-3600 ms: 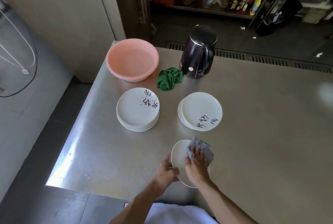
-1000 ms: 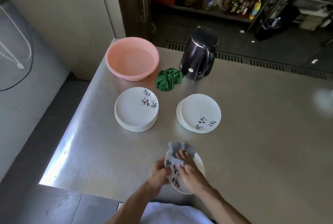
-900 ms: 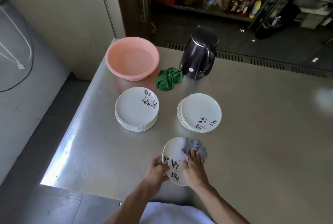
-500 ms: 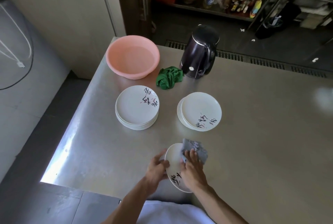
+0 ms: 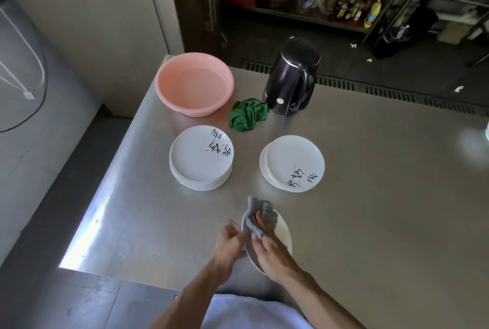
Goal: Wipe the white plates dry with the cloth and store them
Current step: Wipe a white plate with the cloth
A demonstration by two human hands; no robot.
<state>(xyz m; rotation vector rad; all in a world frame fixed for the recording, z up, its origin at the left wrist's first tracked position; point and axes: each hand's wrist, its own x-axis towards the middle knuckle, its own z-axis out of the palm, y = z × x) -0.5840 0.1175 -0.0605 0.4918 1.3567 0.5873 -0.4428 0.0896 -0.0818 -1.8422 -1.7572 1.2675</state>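
White top (image 5: 254, 314) at the torso, both forearms (image 5: 324, 299) bare.

pink basin (image 5: 185, 108), green rag (image 5: 247, 114), black kettle (image 5: 291, 82)

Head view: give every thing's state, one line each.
held plate, tilted, being wiped.
grey cloth, bunched against the held plate.
left hand, grips the plate's rim.
right hand, holds the grey cloth.
left stack, neat.
right stack, slightly fanned.
green cloth, crumpled.
kettle, lid shut.
pink basin, upright.

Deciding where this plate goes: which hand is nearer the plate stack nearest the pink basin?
Left. The left hand grips the plate just this side of that stack; the right hand, holding the grey cloth, is farther right.
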